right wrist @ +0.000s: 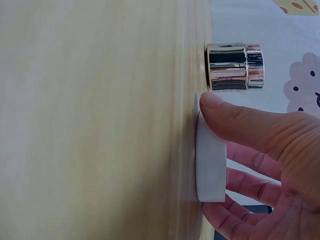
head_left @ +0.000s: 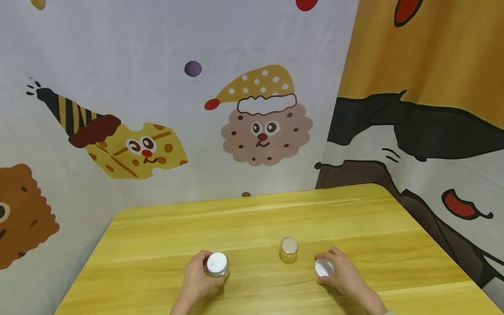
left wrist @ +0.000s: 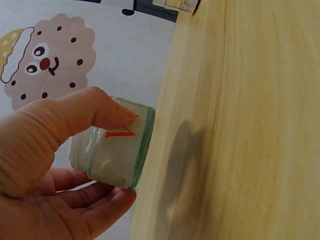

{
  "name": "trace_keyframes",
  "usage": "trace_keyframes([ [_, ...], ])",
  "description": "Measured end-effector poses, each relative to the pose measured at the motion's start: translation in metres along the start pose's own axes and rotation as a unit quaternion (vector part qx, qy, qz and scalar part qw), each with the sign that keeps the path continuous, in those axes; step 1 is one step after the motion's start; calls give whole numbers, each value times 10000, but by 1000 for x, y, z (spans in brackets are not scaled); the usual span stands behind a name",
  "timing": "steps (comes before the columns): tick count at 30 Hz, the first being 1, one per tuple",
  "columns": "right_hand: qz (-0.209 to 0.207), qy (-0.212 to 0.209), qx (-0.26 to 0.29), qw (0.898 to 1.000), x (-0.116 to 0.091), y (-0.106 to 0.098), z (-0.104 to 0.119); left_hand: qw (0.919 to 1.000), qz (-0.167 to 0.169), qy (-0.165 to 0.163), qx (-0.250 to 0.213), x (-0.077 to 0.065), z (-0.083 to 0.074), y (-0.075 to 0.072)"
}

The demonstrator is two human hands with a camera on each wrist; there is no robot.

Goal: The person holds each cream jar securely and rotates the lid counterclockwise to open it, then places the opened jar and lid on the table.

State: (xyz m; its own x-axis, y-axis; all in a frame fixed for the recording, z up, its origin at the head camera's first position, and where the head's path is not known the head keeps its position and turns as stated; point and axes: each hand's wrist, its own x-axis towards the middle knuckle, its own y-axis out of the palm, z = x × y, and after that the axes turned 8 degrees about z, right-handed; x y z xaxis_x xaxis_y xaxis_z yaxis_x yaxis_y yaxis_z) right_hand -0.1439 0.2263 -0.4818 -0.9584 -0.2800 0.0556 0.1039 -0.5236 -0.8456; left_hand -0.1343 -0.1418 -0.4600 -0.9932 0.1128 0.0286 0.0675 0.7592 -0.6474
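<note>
My left hand grips a small glass jar round its side, thumb across a red mark. Seen from above, the top of the jar is white, and the left wrist view shows its narrower neck. Its greenish base is close to the table, with a shadow beside it. On the right, my right hand pinches a white round lid between thumb and fingers. The lid lies flat at the tabletop, hollow side up in the head view. Between the hands stands a shiny gold cylinder with a narrower top.
The wood-patterned table has rounded far corners. Behind it hangs a pale cloth printed with cartoon biscuits and cheese. In the left wrist view, a pale object with printing stands at the table's edge.
</note>
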Motion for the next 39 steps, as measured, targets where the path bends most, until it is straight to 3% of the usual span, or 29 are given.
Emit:
trace_keyframes([
  [7, 113, 108, 58, 9999, 1, -3, 1, 10000, 1, -38, 49, 0, 3, 2],
  [20, 132, -148, -44, 9998, 1, -1, -2, 9997, 85, -189, 104, 0, 6, 2],
  [39, 60, 26, 137, 9999, 0, -1, 0, 9995, 132, -262, 144, -1, 11, 4],
])
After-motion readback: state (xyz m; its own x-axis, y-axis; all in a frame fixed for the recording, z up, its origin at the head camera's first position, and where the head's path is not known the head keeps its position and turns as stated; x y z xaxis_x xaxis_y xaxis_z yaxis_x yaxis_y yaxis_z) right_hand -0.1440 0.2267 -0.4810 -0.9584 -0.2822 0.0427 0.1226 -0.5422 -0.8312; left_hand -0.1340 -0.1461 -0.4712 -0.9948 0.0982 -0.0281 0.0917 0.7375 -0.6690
